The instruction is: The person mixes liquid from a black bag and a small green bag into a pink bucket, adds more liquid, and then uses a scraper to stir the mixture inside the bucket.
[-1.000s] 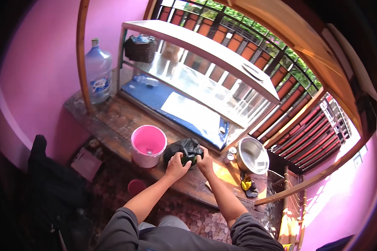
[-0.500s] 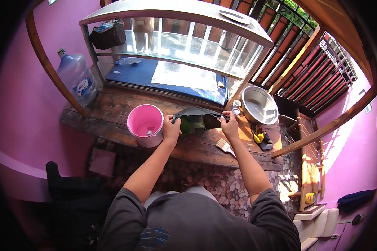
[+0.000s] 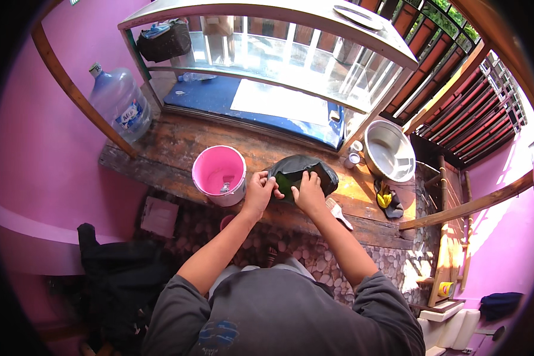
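Observation:
A black plastic bag (image 3: 323,168) lies on the wooden bench with its mouth gaping toward me, and something green (image 3: 286,185) shows inside. At the bag's left edge, my left hand (image 3: 259,194) is closed with the rim pinched between thumb and fingers. My right hand (image 3: 310,194) is closed on the bag's near side, in front of the opening; part of its grip is hidden. A pink-lined bucket (image 3: 219,172) stands just left of my left hand. Beside my right wrist lies a wide paint brush (image 3: 338,214) with pale bristles.
A glass display case (image 3: 279,53) with a blue base stands behind. Right of the bag are a metal basin (image 3: 390,151), small jars (image 3: 352,159) and black-and-yellow gloves (image 3: 388,199). A large water jug (image 3: 121,104) is at left. A wooden post (image 3: 469,204) rises at right.
My hands have come closer together, the right one moving left from the bag's far right edge to its front. The bag's stretched rim has slackened into a rounded mouth. The view has shifted slightly.

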Action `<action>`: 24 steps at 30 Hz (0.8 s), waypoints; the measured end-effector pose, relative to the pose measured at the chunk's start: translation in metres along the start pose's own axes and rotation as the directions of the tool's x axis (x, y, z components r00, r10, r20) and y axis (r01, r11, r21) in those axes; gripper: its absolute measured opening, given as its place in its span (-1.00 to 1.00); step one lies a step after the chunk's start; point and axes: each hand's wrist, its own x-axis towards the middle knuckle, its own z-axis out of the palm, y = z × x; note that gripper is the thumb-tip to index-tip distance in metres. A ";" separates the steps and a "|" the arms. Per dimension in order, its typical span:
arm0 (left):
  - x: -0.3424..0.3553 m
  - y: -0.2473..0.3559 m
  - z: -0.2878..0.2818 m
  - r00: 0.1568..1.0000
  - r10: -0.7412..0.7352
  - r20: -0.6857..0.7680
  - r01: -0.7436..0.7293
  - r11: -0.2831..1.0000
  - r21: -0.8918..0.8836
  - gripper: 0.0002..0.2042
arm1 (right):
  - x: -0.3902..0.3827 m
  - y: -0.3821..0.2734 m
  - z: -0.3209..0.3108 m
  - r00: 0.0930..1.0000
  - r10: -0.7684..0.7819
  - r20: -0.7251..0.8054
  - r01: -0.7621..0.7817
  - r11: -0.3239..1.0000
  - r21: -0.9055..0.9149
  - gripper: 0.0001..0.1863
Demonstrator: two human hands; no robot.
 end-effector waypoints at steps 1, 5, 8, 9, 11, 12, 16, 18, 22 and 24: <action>-0.003 -0.002 -0.003 1.000 0.006 -0.013 -0.005 0.998 0.055 -0.76 | 0.011 -0.005 0.003 0.963 0.237 0.129 -0.225 0.969 -0.096 -0.62; 0.008 -0.018 -0.006 0.996 0.086 -0.022 -0.083 0.988 0.132 -0.72 | 0.047 0.031 0.029 0.683 0.570 0.457 -0.538 0.815 -0.215 -0.69; 0.016 -0.028 -0.011 0.977 0.200 -0.070 -0.159 0.909 0.385 -0.64 | 0.046 0.044 0.038 0.700 0.540 0.467 -0.584 0.809 -0.060 -0.72; 0.020 -0.030 -0.013 0.976 0.200 -0.085 -0.153 0.911 0.383 -0.64 | 0.049 0.047 0.037 0.738 0.512 0.439 -0.570 0.822 -0.001 -0.71; 0.030 -0.024 0.000 0.976 0.203 -0.083 -0.140 0.870 0.473 -0.62 | 0.063 0.063 0.012 0.612 0.502 0.611 -0.709 0.690 0.144 -0.66; 0.039 -0.029 0.003 0.976 0.202 -0.084 -0.141 0.874 0.465 -0.62 | 0.062 0.079 0.016 0.668 0.479 0.570 -0.706 0.651 0.280 -0.67; 0.065 -0.046 -0.011 0.970 0.239 -0.034 -0.201 0.877 0.437 -0.60 | 0.075 0.068 -0.041 0.697 0.256 0.670 -0.716 0.296 0.632 -0.68; 0.076 -0.046 -0.011 0.947 0.320 0.021 -0.309 0.895 0.322 -0.60 | 0.081 0.061 -0.061 0.702 0.235 0.672 -0.712 0.250 0.656 -0.69; 0.070 -0.018 0.038 0.997 0.080 0.005 -0.079 0.974 0.211 -0.56 | 0.082 0.071 -0.117 0.792 0.349 0.501 -0.562 0.096 0.821 -0.77; 0.072 -0.015 0.049 0.998 -0.015 0.054 0.005 0.985 0.174 -0.53 | 0.084 0.058 -0.142 0.856 0.317 0.408 -0.486 0.229 0.843 -0.74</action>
